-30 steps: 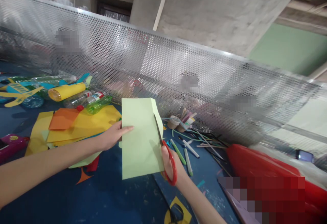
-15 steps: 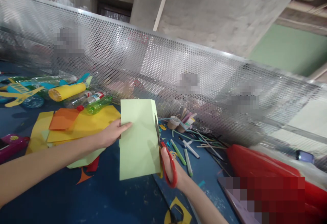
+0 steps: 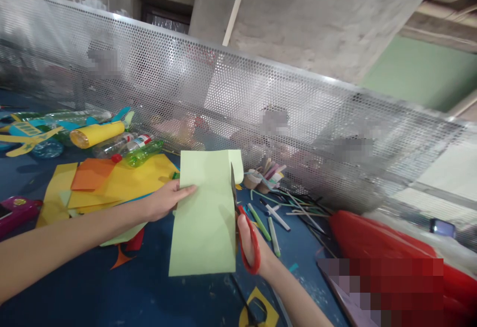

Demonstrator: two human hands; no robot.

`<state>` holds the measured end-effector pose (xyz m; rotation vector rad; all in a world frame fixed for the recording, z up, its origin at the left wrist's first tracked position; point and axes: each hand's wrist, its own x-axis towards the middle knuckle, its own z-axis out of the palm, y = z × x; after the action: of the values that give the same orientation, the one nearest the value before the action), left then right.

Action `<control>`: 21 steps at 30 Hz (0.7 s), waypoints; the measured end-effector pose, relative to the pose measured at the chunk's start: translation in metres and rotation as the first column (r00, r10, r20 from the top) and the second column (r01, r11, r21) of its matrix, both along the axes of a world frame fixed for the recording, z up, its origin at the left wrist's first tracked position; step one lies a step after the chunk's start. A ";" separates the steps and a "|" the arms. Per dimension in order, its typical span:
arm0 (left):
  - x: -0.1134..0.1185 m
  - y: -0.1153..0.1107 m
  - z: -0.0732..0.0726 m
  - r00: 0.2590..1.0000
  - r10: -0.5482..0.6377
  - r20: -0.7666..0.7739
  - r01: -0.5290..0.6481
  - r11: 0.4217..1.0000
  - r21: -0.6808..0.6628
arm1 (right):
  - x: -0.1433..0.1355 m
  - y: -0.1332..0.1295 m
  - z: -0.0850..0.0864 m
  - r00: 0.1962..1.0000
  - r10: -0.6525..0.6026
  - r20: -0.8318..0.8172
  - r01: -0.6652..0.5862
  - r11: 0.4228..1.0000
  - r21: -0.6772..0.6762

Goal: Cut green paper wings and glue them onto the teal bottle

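Observation:
A pale green sheet of paper (image 3: 206, 212) is raised above the blue table. My left hand (image 3: 167, 200) pinches its left edge, thumb lying on the front face and the other fingers hidden behind. On the right side, my right hand (image 3: 253, 245) grips red-handled scissors (image 3: 256, 257), fingers through the loops. The dark blades point upward along the paper's right part, where a narrow strip (image 3: 237, 165) stands off to the right at the top.
Yellow and orange sheets (image 3: 93, 174) lie at left, with plastic bottles (image 3: 143, 153) and a bottle plane (image 3: 99, 133) behind. Markers (image 3: 275, 237) and cups of sticks (image 3: 253, 179) are right of the scissors. A perforated metal screen (image 3: 156, 78) spans the back.
The scissor blades and right hand have shifted slightly right. The paper has tilted and dropped a little, and its right strip now spreads wider to the right.

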<state>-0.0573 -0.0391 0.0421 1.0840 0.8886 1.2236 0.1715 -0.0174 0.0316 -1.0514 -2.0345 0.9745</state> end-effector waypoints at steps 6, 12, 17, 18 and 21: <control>0.000 0.000 0.000 1.000 -0.013 0.013 0.013 1.000 -0.002 | 0.000 -0.003 0.009 0.996 -0.017 0.086 0.014 0.999 0.042; 0.001 -0.003 0.004 1.000 0.000 0.005 0.000 1.000 -0.022 | -0.003 -0.004 0.008 0.998 -0.041 0.048 0.039 0.998 0.044; 0.003 -0.005 0.008 1.000 0.001 0.004 -0.001 1.000 -0.017 | -0.003 -0.003 0.005 0.995 -0.069 0.071 0.063 0.995 0.083; 0.003 -0.005 0.009 1.000 0.003 -0.003 -0.003 1.000 -0.023 | -0.002 -0.003 0.005 0.993 -0.083 0.081 0.076 0.993 0.088; 0.003 -0.005 0.009 1.000 0.009 -0.024 -0.009 0.999 -0.031 | -0.002 -0.003 0.005 0.986 -0.135 0.102 0.124 0.987 0.103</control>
<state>-0.0540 -0.0444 0.0510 1.0724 0.9286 1.2028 0.1690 -0.0207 0.0362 -1.1913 -2.0490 0.7602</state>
